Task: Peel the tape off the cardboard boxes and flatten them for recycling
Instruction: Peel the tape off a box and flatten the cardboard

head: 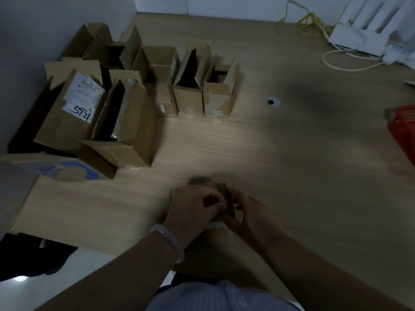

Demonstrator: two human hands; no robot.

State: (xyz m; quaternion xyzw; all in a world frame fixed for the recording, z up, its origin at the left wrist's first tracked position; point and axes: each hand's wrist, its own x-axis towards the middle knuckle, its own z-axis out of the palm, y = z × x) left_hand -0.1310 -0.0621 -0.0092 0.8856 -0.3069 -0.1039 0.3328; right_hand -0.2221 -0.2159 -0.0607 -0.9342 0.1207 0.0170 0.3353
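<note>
I see the left hand [193, 205] curled round a cardboard box [211, 184] at the near edge of the surface [280, 153]. The right hand [247, 212] pinches its side, too blurred to spot tape. White bracelet [170, 243] on the left wrist. Opened boxes [125, 122] crowd the far left, red basket [404, 131] at right.

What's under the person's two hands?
A small cardboard box, blurred; the left hand and right hand grip it. They cover most of it; whether it is taped cannot be seen.
</note>
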